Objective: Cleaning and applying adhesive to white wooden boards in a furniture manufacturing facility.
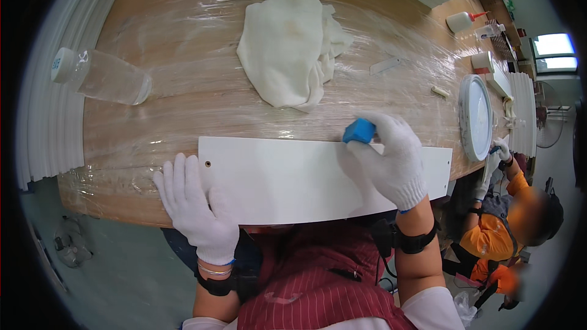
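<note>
A long white panel (287,177) lies along the near edge of the table, with a small hole close to each end. My left hand (197,205), in a white knit glove, rests at the panel's left end with its fingers stretched out. Gloved the same way, my right hand (391,157) pinches a small blue block (359,131) between thumb and fingers over the panel's far edge, right of its middle. Whether the block touches the panel I cannot tell. Beyond the panel lies a crumpled cream cloth (284,49).
Plastic film covers the wooden table (177,30). A clear bottle (113,76) lies at the left by stacked white panels (55,116). Toward the right are a round white lid (475,117), a white squeeze bottle (460,21) with a red tip, and people in orange (495,232).
</note>
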The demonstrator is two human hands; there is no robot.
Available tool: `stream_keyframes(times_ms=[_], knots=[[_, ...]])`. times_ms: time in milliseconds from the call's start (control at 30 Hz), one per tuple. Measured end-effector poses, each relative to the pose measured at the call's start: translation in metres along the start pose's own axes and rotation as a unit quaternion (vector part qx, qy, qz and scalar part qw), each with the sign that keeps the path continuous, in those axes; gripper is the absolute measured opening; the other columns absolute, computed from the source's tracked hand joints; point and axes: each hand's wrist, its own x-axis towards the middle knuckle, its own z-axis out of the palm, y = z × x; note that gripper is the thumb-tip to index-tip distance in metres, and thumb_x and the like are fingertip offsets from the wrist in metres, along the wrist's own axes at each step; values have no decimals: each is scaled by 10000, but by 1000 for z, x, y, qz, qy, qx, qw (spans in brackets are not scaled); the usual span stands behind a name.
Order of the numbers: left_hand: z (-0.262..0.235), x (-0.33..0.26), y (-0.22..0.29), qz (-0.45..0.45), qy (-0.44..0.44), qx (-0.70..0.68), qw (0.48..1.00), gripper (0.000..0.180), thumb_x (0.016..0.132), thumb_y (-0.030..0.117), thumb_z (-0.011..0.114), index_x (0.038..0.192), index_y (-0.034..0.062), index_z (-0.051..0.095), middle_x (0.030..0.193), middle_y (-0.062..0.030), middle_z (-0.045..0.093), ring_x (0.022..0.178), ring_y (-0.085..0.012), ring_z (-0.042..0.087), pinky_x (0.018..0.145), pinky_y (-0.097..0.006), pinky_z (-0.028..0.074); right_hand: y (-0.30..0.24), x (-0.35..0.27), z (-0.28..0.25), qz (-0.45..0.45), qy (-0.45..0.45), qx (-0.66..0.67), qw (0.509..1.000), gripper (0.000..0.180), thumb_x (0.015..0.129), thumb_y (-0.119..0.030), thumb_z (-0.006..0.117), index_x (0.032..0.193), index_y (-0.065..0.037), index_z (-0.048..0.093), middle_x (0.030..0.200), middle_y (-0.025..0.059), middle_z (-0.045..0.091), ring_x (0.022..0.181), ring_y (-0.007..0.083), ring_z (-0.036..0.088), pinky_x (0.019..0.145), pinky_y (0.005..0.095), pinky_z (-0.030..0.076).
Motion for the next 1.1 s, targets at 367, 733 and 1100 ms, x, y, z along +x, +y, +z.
stream_keyframes(times_ms=[367, 733, 1100], knots=[[4, -3, 4, 6, 12, 27, 1000, 426, 956, 171, 536, 1322, -47, 558, 1373, -220, 557, 1319, -412, 476, 1167, -554, 282, 52, -31, -30, 69, 91, 49, 992, 329, 789, -87, 735, 1103, -27, 662, 949, 120, 701, 898, 267, 664, 822, 373, 517], [7, -5, 4, 0, 18, 28, 999, 401, 946, 132, 564, 1304, -48, 576, 1360, -216, 571, 1312, -400, 488, 1170, -535, 288, 61, -28, -28, 27, 50, 15, 998, 306, 761, -150, 749, 1044, -65, 673, 911, 149, 697, 893, 360, 641, 801, 444, 490], [11, -4, 2, -1, 26, 22, 999, 403, 962, 159, 561, 1313, -38, 577, 1360, -198, 577, 1312, -397, 493, 1166, -548, 298, -11, 1, 22, -55, 31, 60, 996, 317, 756, -151, 749, 1053, -75, 669, 934, 144, 692, 905, 364, 636, 814, 441, 488]])
